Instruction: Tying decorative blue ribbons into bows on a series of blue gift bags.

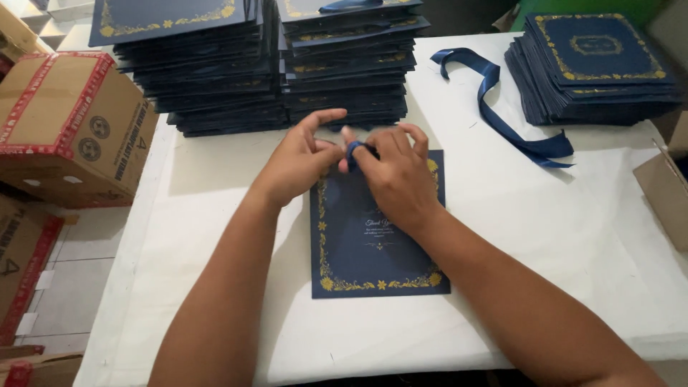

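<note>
A navy blue card [376, 247] with a gold floral border lies flat on the white table [215, 215] in front of me. Both hands meet over its top edge. My right hand [394, 175] pinches a small loop of blue ribbon [353, 148] between thumb and fingers. My left hand [301, 161] touches the same ribbon piece from the left, its index finger raised. How the ribbon attaches to the card is hidden by my fingers.
Two tall stacks of similar navy cards [272, 64] stand just behind my hands. Another stack [595, 68] sits at the far right. A long loose blue ribbon [502, 107] lies between them. Cardboard boxes [68, 122] stand left of the table, another box edge [663, 190] at right.
</note>
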